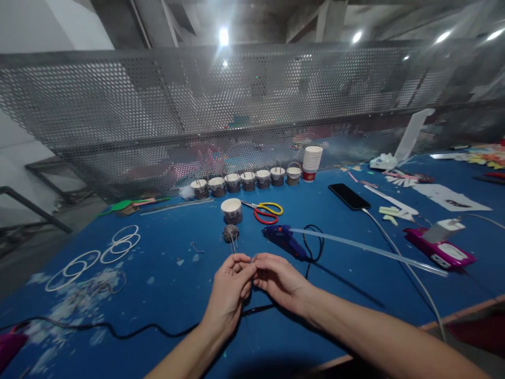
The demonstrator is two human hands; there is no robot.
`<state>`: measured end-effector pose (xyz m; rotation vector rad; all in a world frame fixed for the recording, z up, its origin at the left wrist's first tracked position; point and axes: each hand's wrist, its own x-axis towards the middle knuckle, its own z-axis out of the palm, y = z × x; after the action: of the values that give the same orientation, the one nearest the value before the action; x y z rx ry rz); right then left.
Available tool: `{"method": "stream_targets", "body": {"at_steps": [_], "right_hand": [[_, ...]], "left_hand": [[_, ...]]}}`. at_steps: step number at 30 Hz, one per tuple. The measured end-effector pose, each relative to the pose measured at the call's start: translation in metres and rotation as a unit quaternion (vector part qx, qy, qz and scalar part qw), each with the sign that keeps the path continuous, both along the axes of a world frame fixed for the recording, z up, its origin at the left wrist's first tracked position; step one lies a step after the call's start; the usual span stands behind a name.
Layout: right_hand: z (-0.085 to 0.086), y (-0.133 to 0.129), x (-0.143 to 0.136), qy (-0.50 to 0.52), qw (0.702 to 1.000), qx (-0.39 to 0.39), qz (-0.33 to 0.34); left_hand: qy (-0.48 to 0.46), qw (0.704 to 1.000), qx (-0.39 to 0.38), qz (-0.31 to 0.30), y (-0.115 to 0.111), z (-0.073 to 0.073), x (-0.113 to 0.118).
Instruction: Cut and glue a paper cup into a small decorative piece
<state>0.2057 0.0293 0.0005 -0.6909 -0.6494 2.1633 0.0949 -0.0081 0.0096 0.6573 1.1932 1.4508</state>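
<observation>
My left hand (229,288) and my right hand (281,280) meet above the table, thumbs and fingertips pinched together. Grey yarn (232,246) runs from a small grey ball of yarn (231,233) to my left fingers. A tiny grey end shows between the fingertips of both hands; most of it is hidden. Just behind the ball stands a short white cup (231,211) with grey wrapping around its side. Scissors (269,210) with one yellow and one red handle lie beside it. A blue glue gun (286,242) with a long clear glue stick (371,248) rests beyond my right hand.
Several grey-wrapped cups (248,181) line the mesh screen (189,116), beside stacked paper cups (312,163). White rings (120,245) lie left. A phone (349,196), a charging cable (398,255) and a pink power strip (440,250) lie right. A black cord (118,332) crosses the front.
</observation>
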Motion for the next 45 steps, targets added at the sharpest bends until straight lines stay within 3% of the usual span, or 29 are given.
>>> {"method": "stream_targets", "body": {"at_steps": [8,13,16,23,33,36,45], "right_hand": [[0.000,0.001,-0.002,-0.016,1.000,0.021,-0.016],[0.004,0.005,0.005,-0.059,0.991,0.086,-0.079],[0.010,0.007,0.012,-0.142,0.963,0.188,-0.132],[0.016,0.004,0.020,-0.263,0.879,0.364,-0.162],[0.018,0.007,0.022,-0.302,0.808,0.472,-0.181],[0.019,0.009,0.019,-0.292,0.810,0.470,-0.193],[0.015,0.009,0.010,-0.266,0.856,0.398,-0.196]], "left_hand": [[0.090,0.996,-0.011,0.000,-0.002,0.003,0.003],[0.066,0.998,0.001,-0.015,-0.003,0.008,0.001],[0.035,0.999,0.005,0.002,-0.003,0.011,-0.002],[0.024,1.000,0.009,-0.007,-0.003,0.009,-0.005],[0.038,0.999,0.001,-0.022,-0.006,0.009,-0.006],[0.048,0.999,0.000,-0.014,-0.007,0.010,-0.006],[0.122,0.992,-0.010,-0.016,-0.004,0.014,-0.007]]}}
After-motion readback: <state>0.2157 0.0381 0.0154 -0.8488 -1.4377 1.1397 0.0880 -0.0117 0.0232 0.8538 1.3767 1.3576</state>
